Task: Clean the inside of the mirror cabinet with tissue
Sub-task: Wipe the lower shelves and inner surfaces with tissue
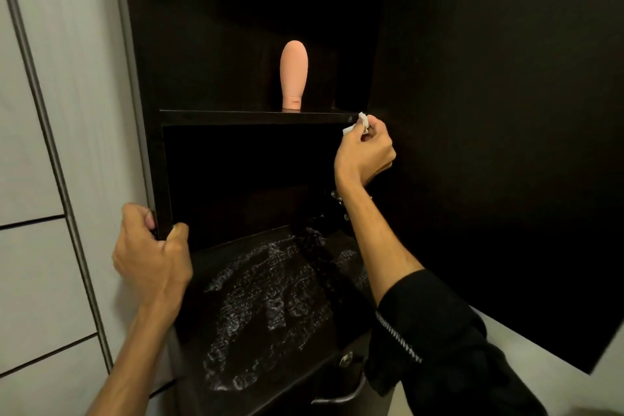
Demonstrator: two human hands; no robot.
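Tissue (358,125), crumpled and white, sits pinched in your right hand (364,154) at the right end of the matte black cabinet shelf (256,117); your left hand (152,257) clasps the cabinet's left side panel (162,179).

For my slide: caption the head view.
Right hand wipes shelf edge with tissue; left hand grips cabinet side.
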